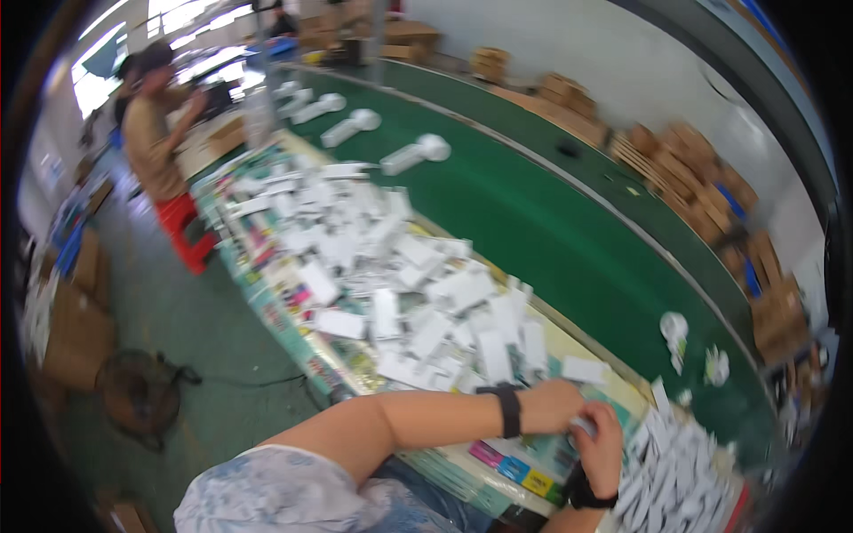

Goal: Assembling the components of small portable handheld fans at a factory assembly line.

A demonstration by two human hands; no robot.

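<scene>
My left hand (pixel 553 407) and my right hand (pixel 604 447) meet over the near side of the table, their fingers closed and touching. Something small and pale shows between them, mostly hidden by the fingers, so its kind cannot be made out. Just beyond the left hand lies a white flat rectangular piece (pixel 585 369). A large heap of similar white pieces (pixel 385 313) spreads across the table to the left. To the right of my right hand is a dense pile of narrow white strips (pixel 680 484).
A green conveyor belt (pixel 533 209) runs along the table's far side, carrying white round-headed parts (pixel 418 154) and several others. Cardboard boxes (pixel 689 160) stack beyond it. A person (pixel 155 133) stands at the far left. A floor fan (pixel 136 397) stands at left.
</scene>
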